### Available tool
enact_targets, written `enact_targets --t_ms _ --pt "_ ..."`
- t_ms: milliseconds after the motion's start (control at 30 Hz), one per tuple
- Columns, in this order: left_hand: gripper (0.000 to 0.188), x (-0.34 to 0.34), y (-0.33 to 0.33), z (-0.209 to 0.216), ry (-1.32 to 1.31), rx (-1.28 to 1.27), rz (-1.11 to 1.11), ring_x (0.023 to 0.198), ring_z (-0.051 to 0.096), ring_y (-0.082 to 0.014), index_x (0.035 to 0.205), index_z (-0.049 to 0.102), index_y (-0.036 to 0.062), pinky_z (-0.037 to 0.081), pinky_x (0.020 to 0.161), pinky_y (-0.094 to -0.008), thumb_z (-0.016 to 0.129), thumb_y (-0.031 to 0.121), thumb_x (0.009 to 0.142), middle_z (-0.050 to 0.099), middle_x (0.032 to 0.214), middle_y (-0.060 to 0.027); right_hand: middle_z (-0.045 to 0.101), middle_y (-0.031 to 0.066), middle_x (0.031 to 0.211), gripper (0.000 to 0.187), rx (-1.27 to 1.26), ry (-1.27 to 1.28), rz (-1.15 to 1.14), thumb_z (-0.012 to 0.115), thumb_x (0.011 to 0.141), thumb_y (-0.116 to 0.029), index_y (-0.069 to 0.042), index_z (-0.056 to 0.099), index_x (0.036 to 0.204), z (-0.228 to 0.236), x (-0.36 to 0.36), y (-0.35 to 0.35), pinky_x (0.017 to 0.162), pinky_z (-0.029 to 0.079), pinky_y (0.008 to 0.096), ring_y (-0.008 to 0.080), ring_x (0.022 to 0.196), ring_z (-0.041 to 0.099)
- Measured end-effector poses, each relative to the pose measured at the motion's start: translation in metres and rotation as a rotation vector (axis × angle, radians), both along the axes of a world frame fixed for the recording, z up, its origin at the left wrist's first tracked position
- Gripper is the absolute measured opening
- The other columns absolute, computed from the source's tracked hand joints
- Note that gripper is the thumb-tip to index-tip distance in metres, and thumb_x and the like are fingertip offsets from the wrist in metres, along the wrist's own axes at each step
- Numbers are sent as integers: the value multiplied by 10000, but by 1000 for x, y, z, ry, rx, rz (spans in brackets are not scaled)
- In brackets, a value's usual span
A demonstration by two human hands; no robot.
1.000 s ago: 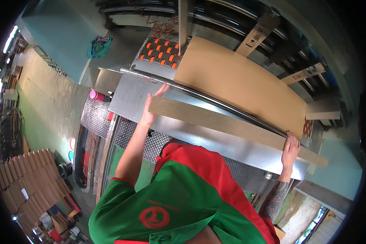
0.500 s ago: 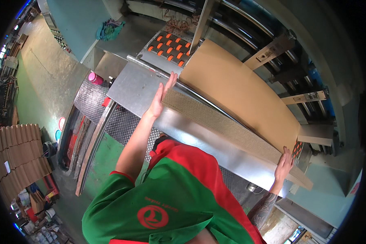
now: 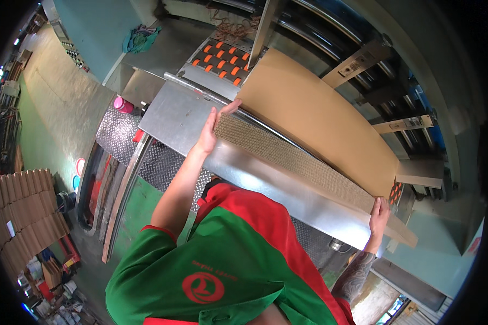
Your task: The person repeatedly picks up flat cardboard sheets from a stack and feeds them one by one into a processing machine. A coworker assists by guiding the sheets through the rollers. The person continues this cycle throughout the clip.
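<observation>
A long stack of corrugated cardboard sheets [image 3: 287, 157] lies on the shiny metal table, its fluted edges turned up toward me. My left hand [image 3: 210, 130] grips the stack's left end, thumb apart and fingers bent over the far corner. Around the right end my right hand [image 3: 379, 215] is closed, its fingertips at the upper edge. Just beyond the stack, past a metal bar [image 3: 276, 136], rests a wide flat brown cardboard sheet [image 3: 320, 122]. The undersides of the stacked sheets are hidden.
The metal table [image 3: 179, 116] extends left of the stack. Orange roller wheels [image 3: 220, 60] sit at the far left, near machine rollers and guide plates [image 3: 358, 64]. A pink cup [image 3: 123, 105] stands on a tread-plate platform [image 3: 114, 127]. Piled cardboard [image 3: 24, 216] is at the left.
My left fingers have bent over the stack's far corner from a straighter, upright pose. My right hand has closed more around its end. The stack has barely moved.
</observation>
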State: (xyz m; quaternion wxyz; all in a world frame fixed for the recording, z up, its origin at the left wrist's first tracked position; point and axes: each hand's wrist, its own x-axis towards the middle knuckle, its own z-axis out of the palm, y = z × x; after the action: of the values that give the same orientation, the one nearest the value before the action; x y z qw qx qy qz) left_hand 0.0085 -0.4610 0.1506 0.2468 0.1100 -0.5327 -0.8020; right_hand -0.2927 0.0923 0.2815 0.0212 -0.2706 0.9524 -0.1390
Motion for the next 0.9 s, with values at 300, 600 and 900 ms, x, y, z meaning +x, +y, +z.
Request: enact_targets --t_ms 300,600,900 --pt "841 4 4 2 -11 82 -10 1435 507 -299 1493 544 -52 317 1235 -439 174 598 1108 599 1504 -187 702 159 1071 466 27 199 -11 345 1143 -319 -48 717 1073 -13 4 -7 1061 388 464 365 1109 617" --pt "809 3 10 -9 5 113 54 1201 648 -272 1262 678 -63 459 1083 -392 168 546 1113 715 1267 -184 711 184 1050 485 5 249 -65 330 1139 -291 -29 731 1058 -18 6 -3 1049 409 461 377 1098 625" --pt "625 -1 9 -19 67 206 41 949 610 -166 995 642 23 467 900 -326 263 498 1137 661 960 -61 741 210 983 435 -131 164 -10 427 1125 -266 31 729 1027 -13 18 -33 911 498 492 431 970 670"
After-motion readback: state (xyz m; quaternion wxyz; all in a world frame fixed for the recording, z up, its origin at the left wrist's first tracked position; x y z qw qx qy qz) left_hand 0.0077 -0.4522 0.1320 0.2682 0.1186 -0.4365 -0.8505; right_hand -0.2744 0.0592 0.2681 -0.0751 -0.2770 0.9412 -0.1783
